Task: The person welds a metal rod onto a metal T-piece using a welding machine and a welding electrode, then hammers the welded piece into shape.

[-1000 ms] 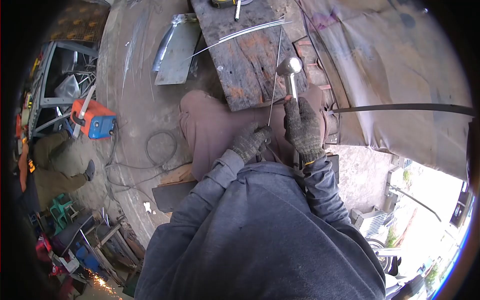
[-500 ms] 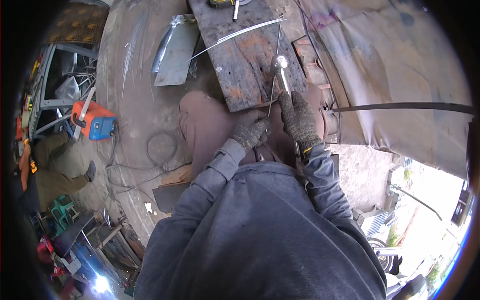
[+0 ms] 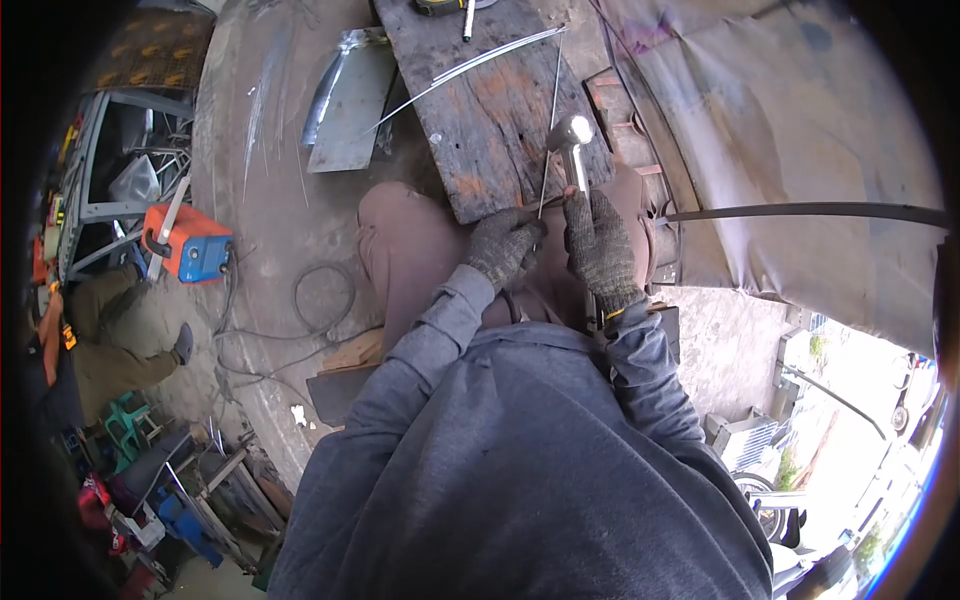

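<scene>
Nearest the camera: grey hooded top, both sleeves reaching forward over brown-trousered knees. Left hand, gloved, grip closed on the lower end of a thin wire; the wire runs up and away from the fist, across the plank. Right hand, gloved, grip closed round the handle of a hammer; its shiny rounded head stands above the fist, just beside the wire, right of it. Whether head and wire touch cannot be told. Both hands sit close together at the near edge of a worn wooden plank, the counter here. Farther along the plank: curved metal strips. Left of it, a metal sheet. Far left, an orange welding machine and a crouching person.
</scene>
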Tool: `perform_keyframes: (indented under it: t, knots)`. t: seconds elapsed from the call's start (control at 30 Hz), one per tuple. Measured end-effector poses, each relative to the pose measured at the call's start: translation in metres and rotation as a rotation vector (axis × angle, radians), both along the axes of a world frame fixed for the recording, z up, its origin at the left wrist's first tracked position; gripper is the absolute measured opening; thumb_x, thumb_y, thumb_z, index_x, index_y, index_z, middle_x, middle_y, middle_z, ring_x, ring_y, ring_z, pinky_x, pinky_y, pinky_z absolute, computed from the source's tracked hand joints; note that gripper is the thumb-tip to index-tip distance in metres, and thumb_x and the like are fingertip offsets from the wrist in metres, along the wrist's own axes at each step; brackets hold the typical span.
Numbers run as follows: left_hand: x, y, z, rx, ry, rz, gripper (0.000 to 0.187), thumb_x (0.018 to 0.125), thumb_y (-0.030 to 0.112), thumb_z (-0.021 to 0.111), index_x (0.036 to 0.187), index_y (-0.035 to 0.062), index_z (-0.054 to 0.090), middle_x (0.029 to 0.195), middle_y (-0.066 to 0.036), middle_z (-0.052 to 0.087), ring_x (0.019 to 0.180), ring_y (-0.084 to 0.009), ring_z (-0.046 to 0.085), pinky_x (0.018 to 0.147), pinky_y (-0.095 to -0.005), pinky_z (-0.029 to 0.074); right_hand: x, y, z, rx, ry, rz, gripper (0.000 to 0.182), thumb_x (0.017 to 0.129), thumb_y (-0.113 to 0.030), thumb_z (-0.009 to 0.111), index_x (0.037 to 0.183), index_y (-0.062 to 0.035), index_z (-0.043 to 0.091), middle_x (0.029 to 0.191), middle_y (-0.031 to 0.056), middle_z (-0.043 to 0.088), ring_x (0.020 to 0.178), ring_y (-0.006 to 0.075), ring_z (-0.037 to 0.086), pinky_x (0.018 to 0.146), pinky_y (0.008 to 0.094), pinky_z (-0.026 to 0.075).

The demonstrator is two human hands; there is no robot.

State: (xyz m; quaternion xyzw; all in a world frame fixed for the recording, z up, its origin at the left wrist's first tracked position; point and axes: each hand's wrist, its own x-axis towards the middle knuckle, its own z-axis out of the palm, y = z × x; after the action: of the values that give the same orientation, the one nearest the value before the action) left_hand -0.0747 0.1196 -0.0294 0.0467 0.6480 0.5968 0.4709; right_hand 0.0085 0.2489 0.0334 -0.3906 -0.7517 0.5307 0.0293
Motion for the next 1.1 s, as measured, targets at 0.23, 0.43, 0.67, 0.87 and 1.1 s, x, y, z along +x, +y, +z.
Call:
perform_keyframes:
  t: [0.23,0.43,0.67,0.87,1.1]
  knots:
    - [-0.003,0.001,0.011,-0.065,-0.01,-0.022,0.019,0.09,0.021,0.064,0.096,0.0029,0.069,0.073,-0.003,0.064,0.055,-0.0103,0.056,0.05,-0.0253,0.045,0.007,-0.005,-0.002,0.037,0.119,-0.043,0.038,0.097,-0.046,0.055,0.091,-0.0092,0.06,0.055,-0.0029,0.047,0.044,0.0093,0.045,0.04,0.028,0.035]
    - [0.0,0.007,0.013,-0.037,-0.023,0.071,0.018,0.088,0.02,0.065,0.085,0.0025,0.067,0.068,-0.003,0.059,0.052,-0.0114,0.054,0.047,-0.0275,0.043,0.019,-0.005,-0.016,-0.004,0.073,0.002,0.033,0.097,-0.042,0.056,0.101,-0.0102,0.064,0.055,-0.004,0.047,0.048,0.0073,0.046,0.044,0.0264,0.036]
    - [0.003,0.01,0.014,-0.048,0.012,0.09,0.02,0.088,0.023,0.065,0.09,0.0029,0.069,0.07,-0.003,0.06,0.054,-0.0108,0.054,0.048,-0.0268,0.043,0.027,-0.007,-0.028,-0.037,0.177,0.038,0.03,0.097,-0.039,0.057,0.105,-0.0112,0.065,0.06,-0.0047,0.049,0.049,0.0064,0.044,0.043,0.0249,0.034]
    - [0.004,0.012,0.009,-0.039,-0.021,0.115,0.032,0.082,0.036,0.077,0.088,0.005,0.071,0.068,0.001,0.057,0.051,-0.0083,0.051,0.047,-0.0247,0.04,0.04,0.002,-0.036,-0.068,0.085,0.198,0.031,0.099,-0.018,0.052,0.128,-0.0065,0.055,0.104,0.0143,0.063,0.091,0.0252,0.063,0.073,0.0337,0.049]
    - [0.012,-0.018,0.018,0.073,-0.218,0.071,0.019,0.091,0.023,0.065,0.098,0.005,0.064,0.072,-0.002,0.061,0.053,-0.009,0.054,0.045,-0.0233,0.04,0.033,0.003,-0.051,0.194,0.156,0.115,0.03,0.099,-0.032,0.051,0.107,-0.0043,0.059,0.076,0.0111,0.061,0.066,0.0262,0.062,0.059,0.0367,0.048]
